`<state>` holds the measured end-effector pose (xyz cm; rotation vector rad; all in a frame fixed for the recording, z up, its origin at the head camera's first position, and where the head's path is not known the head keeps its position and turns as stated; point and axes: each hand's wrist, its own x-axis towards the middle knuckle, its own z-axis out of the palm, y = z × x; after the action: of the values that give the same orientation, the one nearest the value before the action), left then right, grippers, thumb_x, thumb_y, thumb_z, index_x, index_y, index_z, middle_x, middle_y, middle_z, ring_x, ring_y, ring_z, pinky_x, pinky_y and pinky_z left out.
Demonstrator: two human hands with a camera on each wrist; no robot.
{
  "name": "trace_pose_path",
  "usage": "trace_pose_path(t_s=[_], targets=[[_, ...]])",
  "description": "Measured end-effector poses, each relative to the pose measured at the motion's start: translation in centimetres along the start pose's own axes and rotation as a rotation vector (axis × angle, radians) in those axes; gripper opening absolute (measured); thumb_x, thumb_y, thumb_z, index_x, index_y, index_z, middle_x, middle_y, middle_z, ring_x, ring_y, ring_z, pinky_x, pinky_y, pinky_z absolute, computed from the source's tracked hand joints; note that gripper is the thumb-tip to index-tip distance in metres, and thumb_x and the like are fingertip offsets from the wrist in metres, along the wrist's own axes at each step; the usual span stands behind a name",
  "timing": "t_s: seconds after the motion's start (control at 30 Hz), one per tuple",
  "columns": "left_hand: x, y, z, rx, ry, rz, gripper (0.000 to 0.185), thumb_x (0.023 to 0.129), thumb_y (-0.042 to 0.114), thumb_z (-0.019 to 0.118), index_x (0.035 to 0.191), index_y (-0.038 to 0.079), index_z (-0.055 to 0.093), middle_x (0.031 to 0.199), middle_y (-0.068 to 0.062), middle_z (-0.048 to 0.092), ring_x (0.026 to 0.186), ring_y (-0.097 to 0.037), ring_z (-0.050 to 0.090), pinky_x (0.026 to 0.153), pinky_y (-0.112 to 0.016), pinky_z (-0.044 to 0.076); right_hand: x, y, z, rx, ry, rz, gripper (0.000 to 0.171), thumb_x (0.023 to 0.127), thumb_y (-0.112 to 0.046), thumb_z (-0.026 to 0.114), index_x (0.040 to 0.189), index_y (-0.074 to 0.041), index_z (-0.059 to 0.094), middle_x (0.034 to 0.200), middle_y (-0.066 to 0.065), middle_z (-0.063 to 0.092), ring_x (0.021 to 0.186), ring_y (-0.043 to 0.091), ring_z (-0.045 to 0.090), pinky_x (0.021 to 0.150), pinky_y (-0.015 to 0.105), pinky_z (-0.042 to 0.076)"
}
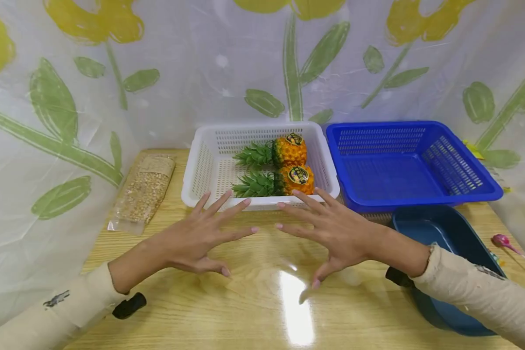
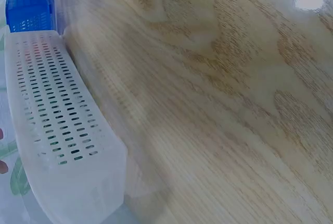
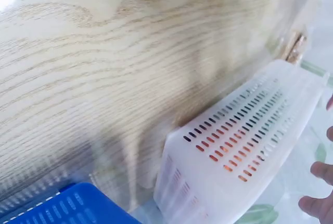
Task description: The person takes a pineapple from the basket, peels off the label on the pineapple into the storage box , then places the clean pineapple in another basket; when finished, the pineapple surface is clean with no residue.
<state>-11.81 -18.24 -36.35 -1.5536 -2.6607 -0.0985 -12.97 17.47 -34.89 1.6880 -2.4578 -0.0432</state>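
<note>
Flowered sheeting hangs behind the wooden table [image 1: 253,311], where a white basket [image 1: 201,170] holds two pineapples [image 1: 288,167], a blue basket [image 1: 485,187] on its right. Left hand [image 1: 197,238] and right hand [image 1: 337,231] hover near it, fingers spread, holding nothing. A careless reach could nudge the light basket away

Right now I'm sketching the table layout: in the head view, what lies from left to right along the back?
Clear bag of grains → white basket holding two pineapples → blue basket → pink lollipop.
</note>
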Motion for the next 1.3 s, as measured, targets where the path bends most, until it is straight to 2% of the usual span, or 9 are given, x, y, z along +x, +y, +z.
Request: trace_pose_path(t_s=[0.13, 0.33, 0.47, 0.57, 0.73, 0.9, 1.03, 1.2, 1.3], targets=[[-0.4, -0.4, -0.5, 0.017, 0.018, -0.029, 0.083, 0.090, 0.083, 0.024, 0.160, 0.037, 0.023, 0.170, -0.011, 0.002, 0.154, -0.044, 0.005, 0.110, -0.078, 0.018, -0.1, 0.3, -0.5, 0.027, -0.002, 0.022, 0.118, 0.066, -0.091, 0.058, 0.160, -0.026, 0.029, 0.167, 0.009, 0.021, 0.152, 0.045, 0.017, 0.114, 0.071, 0.020], [-1.2, -2.1, -1.2, 0.012, 0.126, -0.138, 0.077, 0.095, 0.076, 0.026, 0.157, 0.031, 0.034, 0.166, -0.018, 0.016, 0.149, -0.042, 0.023, 0.110, -0.073, 0.025, -0.4, 1.8, -1.8, 0.093, 0.010, 0.095, 0.105, 0.076, -0.086, 0.056, 0.157, -0.024, 0.035, 0.166, 0.007, 0.026, 0.150, 0.038, 0.027, 0.114, 0.066, 0.026], [-1.9, -3.7, -0.9, -0.048, 0.163, -0.266, 0.070, 0.099, 0.066, 0.043, 0.156, 0.026, 0.037, 0.165, -0.019, 0.018, 0.147, -0.043, 0.027, 0.109, -0.073, 0.026, -0.6, 3.1, -3.1, 0.144, 0.000, 0.140, 0.099, 0.080, -0.078, 0.061, 0.157, -0.021, 0.036, 0.163, 0.010, 0.032, 0.147, 0.037, 0.032, 0.113, 0.062, 0.032], [-2.6, -4.9, -0.6, -0.107, 0.172, -0.378, 0.067, 0.100, 0.056, 0.051, 0.156, 0.023, 0.037, 0.165, -0.021, 0.016, 0.144, -0.050, 0.029, 0.109, -0.074, 0.024, -0.7, 4.0, -4.0, 0.223, -0.040, 0.193, 0.096, 0.083, -0.072, 0.064, 0.159, -0.021, 0.031, 0.164, 0.009, 0.029, 0.148, 0.035, 0.031, 0.111, 0.060, 0.036], [-3.2, -6.6, -0.5, -0.221, 0.154, -0.575, 0.067, 0.102, 0.049, 0.053, 0.158, 0.020, 0.033, 0.165, -0.023, 0.012, 0.143, -0.057, 0.025, 0.107, -0.077, 0.023, -0.1, 5.6, -5.2, 0.361, -0.080, 0.294, 0.091, 0.086, -0.065, 0.067, 0.159, -0.026, 0.029, 0.166, -0.001, 0.025, 0.150, 0.029, 0.029, 0.104, 0.058, 0.044], [-3.2, -7.8, -0.4, -0.393, 0.128, -0.712, 0.073, 0.101, 0.051, 0.052, 0.161, 0.018, 0.024, 0.166, -0.023, 0.005, 0.147, -0.053, 0.021, 0.107, -0.075, 0.027, 0.7, 7.0, -5.8, 0.428, -0.138, 0.366, 0.090, 0.085, -0.065, 0.067, 0.158, -0.026, 0.032, 0.163, -0.001, 0.032, 0.150, 0.027, 0.030, 0.113, 0.058, 0.035], [-3.3, -8.6, -0.5, -0.501, 0.125, -0.756, 0.077, 0.101, 0.053, 0.053, 0.162, 0.019, 0.020, 0.165, -0.024, 0.002, 0.146, -0.056, 0.018, 0.106, -0.077, 0.025, 1.8, 8.5, -5.9, 0.494, -0.157, 0.383, 0.087, 0.087, -0.060, 0.070, 0.157, -0.023, 0.035, 0.159, 0.002, 0.038, 0.147, 0.027, 0.035, 0.115, 0.056, 0.033], [-3.2, -9.5, -0.2, -0.582, 0.136, -0.735, 0.077, 0.102, 0.048, 0.053, 0.162, 0.016, 0.017, 0.165, -0.028, 0.001, 0.143, -0.055, 0.028, 0.106, -0.071, 0.035, 3.1, 10.3, -5.9, 0.562, -0.151, 0.406, 0.080, 0.089, -0.050, 0.074, 0.155, -0.021, 0.039, 0.139, 0.002, 0.055, 0.130, 0.024, 0.050, 0.104, 0.053, 0.044], [-3.1, -9.6, 0.1, -0.693, 0.134, -0.728, 0.080, 0.102, 0.044, 0.054, 0.163, 0.016, 0.011, 0.165, -0.027, -0.003, 0.143, -0.055, 0.030, 0.103, -0.066, 0.042, 3.8, 11.2, -5.9, 0.579, -0.151, 0.412, 0.078, 0.089, -0.046, 0.074, 0.154, -0.020, 0.040, 0.134, 0.002, 0.058, 0.128, 0.025, 0.052, 0.102, 0.052, 0.045]])
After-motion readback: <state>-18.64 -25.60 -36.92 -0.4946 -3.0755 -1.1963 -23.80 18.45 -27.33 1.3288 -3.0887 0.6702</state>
